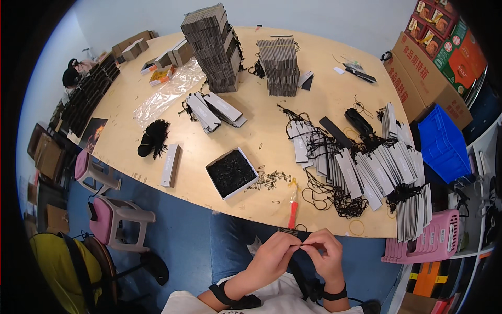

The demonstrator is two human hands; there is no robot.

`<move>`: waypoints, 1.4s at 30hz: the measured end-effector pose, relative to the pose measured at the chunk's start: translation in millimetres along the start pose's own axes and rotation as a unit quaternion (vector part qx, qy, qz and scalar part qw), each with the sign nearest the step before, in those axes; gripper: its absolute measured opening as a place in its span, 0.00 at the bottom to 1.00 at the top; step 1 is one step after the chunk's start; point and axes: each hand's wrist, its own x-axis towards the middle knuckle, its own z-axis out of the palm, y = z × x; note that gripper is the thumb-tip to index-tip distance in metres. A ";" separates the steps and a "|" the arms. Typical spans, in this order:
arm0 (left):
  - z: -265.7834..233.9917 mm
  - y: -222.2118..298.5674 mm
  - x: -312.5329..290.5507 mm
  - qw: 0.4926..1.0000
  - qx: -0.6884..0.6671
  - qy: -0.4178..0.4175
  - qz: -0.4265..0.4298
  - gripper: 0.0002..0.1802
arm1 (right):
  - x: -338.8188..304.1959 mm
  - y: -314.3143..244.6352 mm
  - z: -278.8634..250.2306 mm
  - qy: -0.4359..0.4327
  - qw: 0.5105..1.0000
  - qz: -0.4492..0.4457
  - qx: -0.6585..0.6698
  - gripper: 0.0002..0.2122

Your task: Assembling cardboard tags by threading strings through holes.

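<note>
Over my lap, just off the table's near edge, my left hand (276,255) and my right hand (326,254) meet fingertip to fingertip. Both are closed in a pinch on a tiny dark thing that is too small to make out. Right behind them, black cords (291,231) lie at the table edge, one in a loop. A red-handled tool (293,213) with a yellowish, clear-looking end lies just beyond. Left of it, small dark pins (270,181) are scattered beside a white box (225,194) filled with black small pieces.
Grey-white tags (377,172) with tangled black cords (349,207) cover the table's right side. Tall stacks of tags (212,49) stand at the back. A black cord bundle (152,138) and a narrow box (170,166) lie left. A blue crate (444,144) stands right.
</note>
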 end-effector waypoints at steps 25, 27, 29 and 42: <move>13.0 -13.0 -6.4 0.986 -0.122 0.022 -0.110 0.05 | -7.1 -0.4 -2.9 0.001 0.987 0.101 0.129 0.05; 13.7 -16.0 -6.8 0.977 -0.166 0.030 -0.128 0.06 | -7.5 1.3 -2.9 -0.003 0.988 0.102 0.119 0.05; 13.1 -20.6 -8.3 0.953 -0.236 0.011 -0.192 0.06 | -7.4 2.6 -2.5 -0.008 0.989 0.102 0.109 0.05; 4.3 -10.0 -3.1 0.973 -0.160 0.014 -0.168 0.12 | -6.5 8.5 -2.8 0.008 0.986 0.133 0.098 0.03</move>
